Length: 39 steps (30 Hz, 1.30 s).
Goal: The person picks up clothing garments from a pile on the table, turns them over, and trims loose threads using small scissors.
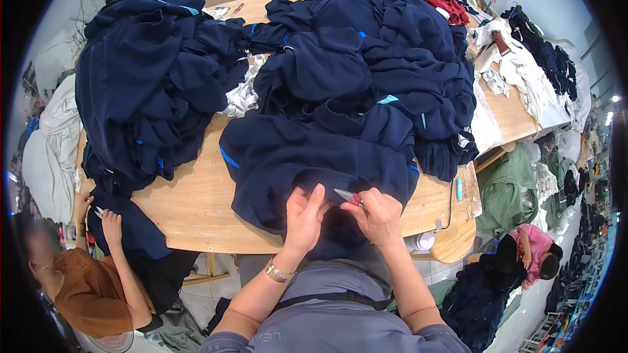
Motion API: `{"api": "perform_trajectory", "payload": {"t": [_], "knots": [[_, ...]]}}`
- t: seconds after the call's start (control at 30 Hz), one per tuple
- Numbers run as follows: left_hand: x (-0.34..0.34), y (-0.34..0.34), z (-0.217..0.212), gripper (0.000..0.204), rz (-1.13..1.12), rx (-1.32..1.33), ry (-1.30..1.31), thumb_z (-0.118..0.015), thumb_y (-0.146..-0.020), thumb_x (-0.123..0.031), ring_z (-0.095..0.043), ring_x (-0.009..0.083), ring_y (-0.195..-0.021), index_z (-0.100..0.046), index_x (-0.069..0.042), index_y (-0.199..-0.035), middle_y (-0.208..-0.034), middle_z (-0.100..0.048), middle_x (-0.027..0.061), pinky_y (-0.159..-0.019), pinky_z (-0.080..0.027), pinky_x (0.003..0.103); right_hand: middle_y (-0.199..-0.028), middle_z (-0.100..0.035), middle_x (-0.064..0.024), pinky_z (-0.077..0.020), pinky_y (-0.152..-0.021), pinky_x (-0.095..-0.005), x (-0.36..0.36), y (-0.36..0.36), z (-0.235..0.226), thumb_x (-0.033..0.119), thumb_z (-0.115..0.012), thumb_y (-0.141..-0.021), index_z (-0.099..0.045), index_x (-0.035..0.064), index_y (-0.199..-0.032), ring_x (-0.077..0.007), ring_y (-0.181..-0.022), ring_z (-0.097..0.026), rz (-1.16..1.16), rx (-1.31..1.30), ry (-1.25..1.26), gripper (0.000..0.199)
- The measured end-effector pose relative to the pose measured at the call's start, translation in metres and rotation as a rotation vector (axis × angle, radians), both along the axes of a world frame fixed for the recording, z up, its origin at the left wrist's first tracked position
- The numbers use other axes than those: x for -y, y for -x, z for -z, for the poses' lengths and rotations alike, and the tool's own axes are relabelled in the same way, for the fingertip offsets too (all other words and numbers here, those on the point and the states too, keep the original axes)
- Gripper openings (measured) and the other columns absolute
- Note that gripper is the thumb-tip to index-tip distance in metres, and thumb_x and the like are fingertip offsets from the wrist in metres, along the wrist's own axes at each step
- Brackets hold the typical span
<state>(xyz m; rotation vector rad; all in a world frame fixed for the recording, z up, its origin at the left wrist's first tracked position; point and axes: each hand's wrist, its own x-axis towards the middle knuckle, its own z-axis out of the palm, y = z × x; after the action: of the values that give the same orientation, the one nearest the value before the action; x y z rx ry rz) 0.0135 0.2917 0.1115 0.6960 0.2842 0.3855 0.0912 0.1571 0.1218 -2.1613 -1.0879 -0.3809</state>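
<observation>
A navy garment [314, 147] with bright blue trim lies bunched at the near edge of the table in front of me. My left hand [305, 220] is at its ribbed edge, fingers bent and thumb up, with the cloth gripped in it. Small thread snips [348, 197] with red handles and pointed metal blades are in my right hand [379, 216]. Their tip points left toward my left thumb, just over the cloth. Part of the garment hangs down against my lap, and my hands hide some of it.
Heaped navy garments [150, 72] cover the table's left and its far middle. White cloth [245, 91] lies between the heaps. A light blue marker-like object [459, 189] sits at the right. A co-worker in brown [98, 287] handles navy cloth at left; another in pink [533, 252] sits at right.
</observation>
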Motion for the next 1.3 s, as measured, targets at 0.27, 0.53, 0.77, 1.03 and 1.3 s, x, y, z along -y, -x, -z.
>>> {"api": "perform_trajectory", "payload": {"t": [0.27, 0.53, 0.77, 1.03, 1.3], "knots": [[0.000, -0.002, -0.005, 0.012, -0.062, -0.041, 0.012, -0.054, -0.093, -0.012, -0.060, 0.0134, -0.091, -0.054, -0.003, -0.101, -0.100, -0.062, 0.0065, -0.080, -0.048, 0.028, -0.063, -0.052, -0.0054, -0.0397, -0.049, -0.0271, -0.002, 0.004, 0.011, 0.026, -0.073, -0.076, -0.054, 0.0003, -0.079, -0.0195, -0.051, -0.051, -0.013, -0.134, -0.148, 0.032], [0.006, -0.001, 0.009, 0.012, -0.054, -0.037, -0.128, -0.054, -0.092, -0.012, -0.058, 0.0098, -0.084, -0.055, -0.004, -0.101, -0.096, -0.062, 0.0043, -0.074, -0.047, 0.024, -0.059, -0.040, 0.0096, -0.0201, -0.044, -0.0176, -0.033, 0.023, 0.003, 0.008, -0.069, -0.080, -0.049, 0.0052, -0.074, 0.0021, -0.051, -0.030, 0.045, -0.744, -0.472, 0.022], [-0.002, -0.004, 0.004, 0.010, -0.111, -0.023, 0.038, -0.056, -0.092, -0.013, -0.059, 0.0089, -0.082, -0.055, -0.005, -0.098, -0.096, -0.061, 0.0040, -0.074, -0.049, 0.024, -0.054, -0.049, -0.0021, -0.0339, -0.042, -0.0226, -0.020, 0.044, 0.002, 0.004, -0.069, -0.071, -0.053, 0.0026, -0.076, -0.0103, -0.043, -0.049, -0.295, -0.536, -0.331, 0.016], [-0.009, -0.005, 0.001, 0.016, -0.037, 0.016, 0.069, -0.045, -0.097, -0.018, -0.062, 0.0197, -0.094, -0.050, -0.006, -0.106, -0.103, -0.062, 0.0095, -0.091, -0.049, 0.042, -0.063, -0.054, -0.0086, -0.0420, -0.048, -0.0263, -0.002, 0.027, 0.009, 0.018, -0.077, -0.069, -0.056, 0.0018, -0.077, -0.0200, -0.050, -0.055, -0.077, -0.412, -0.305, 0.028], [-0.010, -0.003, 0.002, 0.016, 0.010, 0.000, 0.116, -0.044, -0.097, -0.019, -0.061, 0.0201, -0.096, -0.050, -0.008, -0.107, -0.104, -0.061, 0.0083, -0.089, -0.050, 0.042, -0.058, -0.044, -0.0032, -0.0305, -0.044, -0.0304, -0.004, 0.012, 0.011, 0.040, -0.070, -0.074, -0.051, 0.0083, -0.064, -0.0204, -0.044, -0.041, 0.101, 0.059, -0.075, 0.038]]}}
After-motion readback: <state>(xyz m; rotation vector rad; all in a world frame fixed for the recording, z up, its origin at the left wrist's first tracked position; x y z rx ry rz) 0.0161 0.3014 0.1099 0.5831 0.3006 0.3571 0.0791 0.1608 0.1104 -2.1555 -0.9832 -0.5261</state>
